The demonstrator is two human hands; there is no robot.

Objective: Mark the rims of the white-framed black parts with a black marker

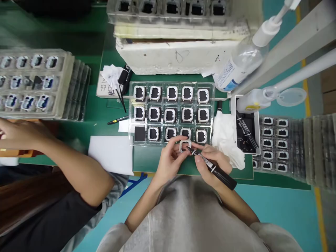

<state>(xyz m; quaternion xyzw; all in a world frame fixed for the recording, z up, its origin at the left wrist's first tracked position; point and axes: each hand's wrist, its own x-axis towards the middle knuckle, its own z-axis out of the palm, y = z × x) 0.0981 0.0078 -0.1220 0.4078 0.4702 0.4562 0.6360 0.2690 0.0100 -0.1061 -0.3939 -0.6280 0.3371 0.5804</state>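
Note:
Between its thumb and fingers, my left hand [168,161] pinches a small white square frame [181,146], held up just in front of the tray. My right hand [213,162] grips a black marker pen [219,175], its tip at the frame's lower edge; whether it touches I cannot tell. Just beyond both hands lies a clear plastic tray [162,84], its pockets holding several similar white frames with dark centres. The tray's near left pocket [139,133] shows only a dark square and no white frame.
A co-worker's arm [70,164] reaches in at the left, near stacked trays [63,87]. White cloth [227,136] and a box of markers [246,131] lie right, below leaning bottles [236,66]. A foam block [173,57] stands behind; a white pad [111,154] lies left.

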